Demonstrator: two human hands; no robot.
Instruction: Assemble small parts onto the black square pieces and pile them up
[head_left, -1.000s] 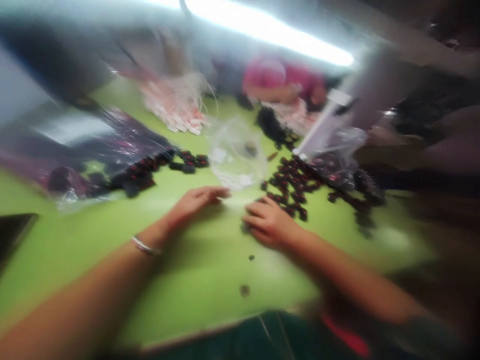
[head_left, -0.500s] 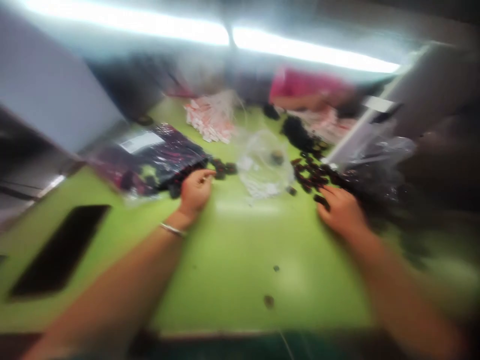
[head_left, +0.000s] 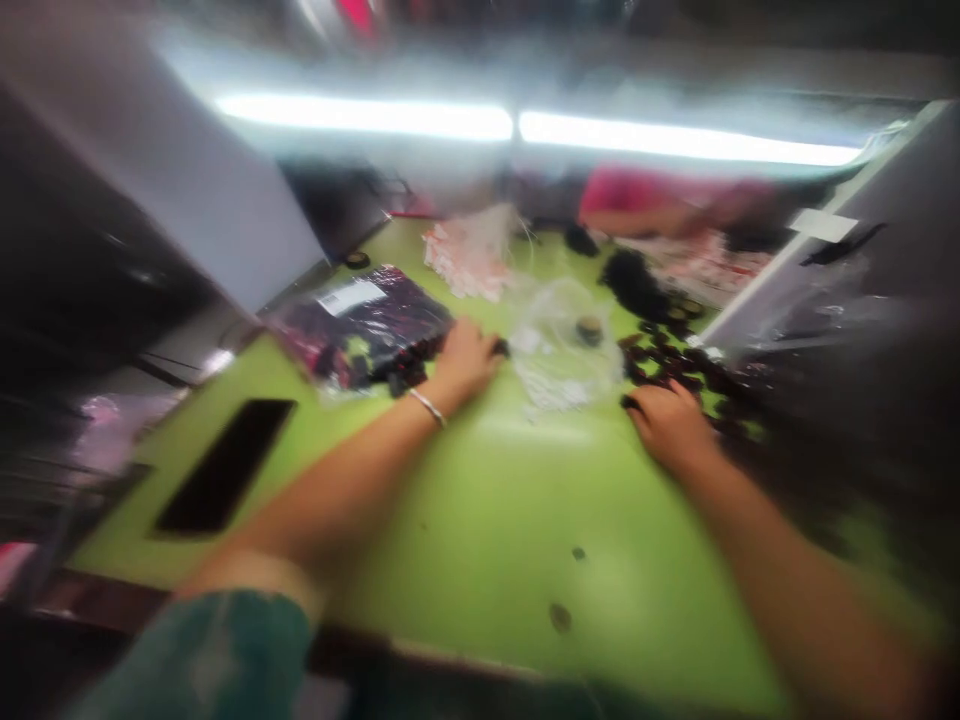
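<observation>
Dark pieces (head_left: 409, 370) lie loose either side of the clear bag (head_left: 564, 350), your left hand (head_left: 466, 358) and right hand (head_left: 673, 424) curled beside them, grips unclear.

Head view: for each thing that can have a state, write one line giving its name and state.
Light tubes, lit
Wrapped packet, lying label up
Dark slab, lying flat
Bracelet, worn
Small dark pieces, loose, clustered
Left hand, fingers bent, grip unclear
Right hand, fingers bent, grip unclear

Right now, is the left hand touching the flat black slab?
Apart: the head view shows green tabletop between the left hand and the flat black slab.
</observation>
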